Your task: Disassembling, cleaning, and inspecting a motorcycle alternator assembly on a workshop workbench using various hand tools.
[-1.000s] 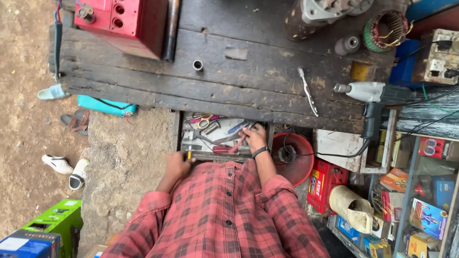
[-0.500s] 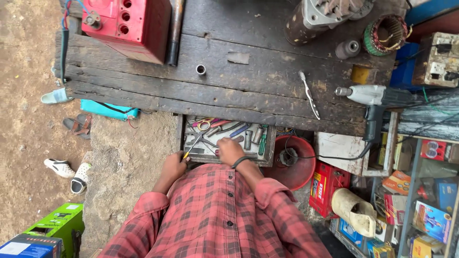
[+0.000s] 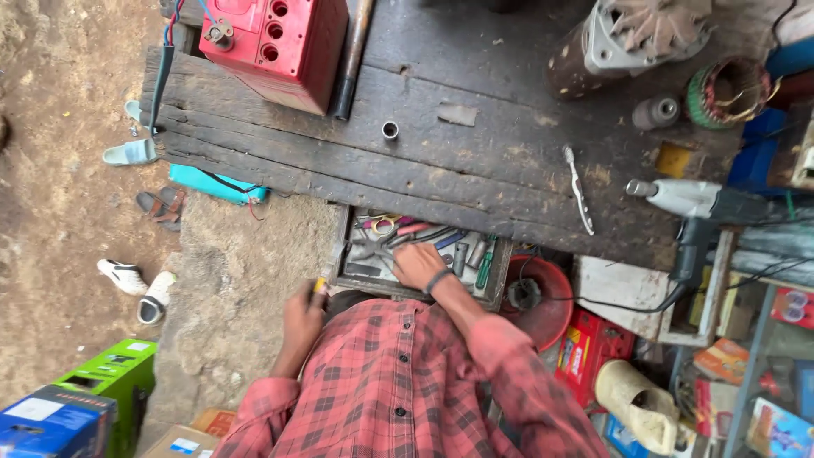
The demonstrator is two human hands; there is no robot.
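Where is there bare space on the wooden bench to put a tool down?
The wooden bench is bare between the small metal socket and the wrench. It is crowded around the red battery, the motor housing and the drill. The tool drawer is full.

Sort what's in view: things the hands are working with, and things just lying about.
In hand: right hand reaching into the tool drawer; left hand holding a small yellow-tipped tool.

Lying about: red battery, drill, wrench, sandals.

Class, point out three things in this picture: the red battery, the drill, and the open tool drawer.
Battery [image 3: 284, 47], head view, on its red top.
Drill [image 3: 682, 197], head view, on its pale body.
Drawer [image 3: 496, 284], head view, on its right wall.
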